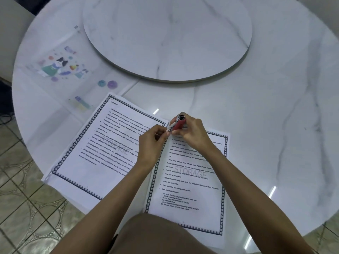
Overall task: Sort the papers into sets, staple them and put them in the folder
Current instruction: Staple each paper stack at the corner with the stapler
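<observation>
Holding a red stapler [178, 125] at the corner of a paper set.
Grips the stapler in the right hand [193, 134], fingers [189, 123] curled round it, at the top left corner of the nearer set of papers [190, 182], which lies flat on the white marble desk [275, 125] straight ahead. Pinches that same corner with the left hand [149, 144], fingers closed on the sheet edge just beside the stapler's mouth. Has a second stack of papers [99, 153] lying tilted to the left, close against the first; cannot tell whether touching. Shows a clear folder [60, 70] with a cartoon cat print farther left on the desk, its far corner near a round marble turntable [165, 39].
</observation>
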A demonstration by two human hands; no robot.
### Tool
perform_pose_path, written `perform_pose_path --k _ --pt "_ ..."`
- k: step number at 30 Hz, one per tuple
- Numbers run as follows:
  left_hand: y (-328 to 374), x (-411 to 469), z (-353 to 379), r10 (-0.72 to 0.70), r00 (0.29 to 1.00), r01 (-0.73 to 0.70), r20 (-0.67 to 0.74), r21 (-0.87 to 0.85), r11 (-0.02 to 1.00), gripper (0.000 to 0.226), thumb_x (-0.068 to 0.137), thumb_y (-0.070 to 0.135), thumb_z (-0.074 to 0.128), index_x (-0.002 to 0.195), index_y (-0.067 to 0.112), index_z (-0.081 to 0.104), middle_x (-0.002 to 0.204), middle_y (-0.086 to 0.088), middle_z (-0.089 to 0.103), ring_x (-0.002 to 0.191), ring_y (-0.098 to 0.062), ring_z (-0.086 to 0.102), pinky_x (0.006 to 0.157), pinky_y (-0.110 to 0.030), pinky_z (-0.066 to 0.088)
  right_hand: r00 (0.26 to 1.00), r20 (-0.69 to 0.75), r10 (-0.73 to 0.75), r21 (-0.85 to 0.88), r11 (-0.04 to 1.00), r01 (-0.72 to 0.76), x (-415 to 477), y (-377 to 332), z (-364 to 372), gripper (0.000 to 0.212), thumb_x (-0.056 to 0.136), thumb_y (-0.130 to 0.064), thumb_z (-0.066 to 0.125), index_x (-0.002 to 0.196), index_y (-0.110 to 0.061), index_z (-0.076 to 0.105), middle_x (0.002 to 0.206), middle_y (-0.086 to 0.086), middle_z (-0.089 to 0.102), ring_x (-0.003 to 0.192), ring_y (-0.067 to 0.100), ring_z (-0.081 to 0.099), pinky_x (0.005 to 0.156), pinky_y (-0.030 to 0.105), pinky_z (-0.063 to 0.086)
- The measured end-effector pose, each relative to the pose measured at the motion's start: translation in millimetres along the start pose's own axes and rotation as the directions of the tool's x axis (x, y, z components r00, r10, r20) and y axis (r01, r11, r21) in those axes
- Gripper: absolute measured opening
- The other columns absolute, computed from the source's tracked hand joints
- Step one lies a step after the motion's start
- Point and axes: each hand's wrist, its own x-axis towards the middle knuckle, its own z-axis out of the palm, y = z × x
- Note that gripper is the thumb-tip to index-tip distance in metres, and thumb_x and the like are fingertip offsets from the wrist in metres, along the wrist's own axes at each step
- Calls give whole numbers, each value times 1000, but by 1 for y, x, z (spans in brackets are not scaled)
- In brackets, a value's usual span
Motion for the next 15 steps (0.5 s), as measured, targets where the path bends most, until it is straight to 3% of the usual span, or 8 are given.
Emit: perform_pose_path --k 7,15 --pt "-3 1 3 -16 1000 16 2 27 999 10 87 18 62 93 11 64 74 11 59 68 2 54 59 -1 38 1000 6 0 13 1000 0 1 5 -1 27 72 4 71 97 -1 61 86 4 67 84 18 67 82 23 54" --pt "-10 -14 5 -41 998 39 37 44 998 6 88 19 60 92 15 61 73 13 57 68 1 53 60 1 38 998 49 45 74 996 -49 -4 5 -15 32 73 -4 74 99 -18 62 101 4 68 89 12 66 89 26 52"
